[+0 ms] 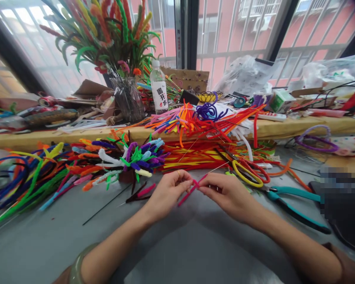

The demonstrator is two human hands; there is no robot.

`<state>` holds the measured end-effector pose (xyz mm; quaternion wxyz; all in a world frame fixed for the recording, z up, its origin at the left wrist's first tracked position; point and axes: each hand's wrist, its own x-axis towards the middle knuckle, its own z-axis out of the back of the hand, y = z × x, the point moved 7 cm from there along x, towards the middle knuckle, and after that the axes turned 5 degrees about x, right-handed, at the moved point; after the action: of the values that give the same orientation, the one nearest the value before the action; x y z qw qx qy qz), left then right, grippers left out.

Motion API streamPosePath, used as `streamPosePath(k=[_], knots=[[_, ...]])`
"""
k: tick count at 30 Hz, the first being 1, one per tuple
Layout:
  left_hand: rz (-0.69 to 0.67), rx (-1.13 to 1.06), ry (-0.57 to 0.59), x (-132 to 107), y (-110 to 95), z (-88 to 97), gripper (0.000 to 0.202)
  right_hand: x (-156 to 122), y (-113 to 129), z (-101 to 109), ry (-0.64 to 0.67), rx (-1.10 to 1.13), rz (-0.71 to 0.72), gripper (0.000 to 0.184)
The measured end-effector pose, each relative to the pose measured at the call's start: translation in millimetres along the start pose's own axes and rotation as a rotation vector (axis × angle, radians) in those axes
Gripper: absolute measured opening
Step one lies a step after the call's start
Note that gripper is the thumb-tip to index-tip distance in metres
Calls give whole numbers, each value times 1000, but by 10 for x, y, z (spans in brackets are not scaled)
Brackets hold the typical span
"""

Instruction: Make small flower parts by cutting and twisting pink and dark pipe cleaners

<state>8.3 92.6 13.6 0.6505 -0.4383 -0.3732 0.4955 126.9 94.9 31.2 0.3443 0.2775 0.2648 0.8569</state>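
Observation:
Between my fingertips is a magenta pipe cleaner (187, 197), crossed over itself or over a second one just above the grey table. My left hand (173, 189) pinches it at the left of the crossing; a ring is on one finger. My right hand (220, 191) pinches it from the right, thumb and forefinger close to the crossing. One magenta end points down toward me, another up to the right. A thin pale wire or stem shows beyond my right fingers. Left of my left hand lie a short magenta and dark pipe-cleaner piece (144, 191) and a thin black rod (106, 205).
Teal-handled pliers (296, 197) and scissors with yellow and red handles (248, 173) lie to the right. Bundles of coloured pipe cleaners (136, 157) line the back and left. Behind, a cluttered ledge (77, 136) holds a water bottle (159, 88) and a glass vase (127, 100).

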Motion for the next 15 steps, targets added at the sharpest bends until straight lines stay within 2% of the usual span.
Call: streamPosePath(k=[4, 8, 11, 13, 15], knots=[[34, -70, 240, -70, -99, -109, 16, 33, -115, -51, 219, 302, -93, 27], [-34, 126, 357, -162, -179, -213, 13, 49, -52, 17, 324, 233, 35, 23], [-140, 383, 293, -164, -164, -239, 16, 48, 4, 79, 266, 65, 107, 21], [-180, 528, 190, -133, -129, -209, 19, 32, 28, 101, 164, -51, 112, 21], [-173, 584, 80, -92, -89, -147, 19, -1, 57, 94, 51, -122, 108, 22]])
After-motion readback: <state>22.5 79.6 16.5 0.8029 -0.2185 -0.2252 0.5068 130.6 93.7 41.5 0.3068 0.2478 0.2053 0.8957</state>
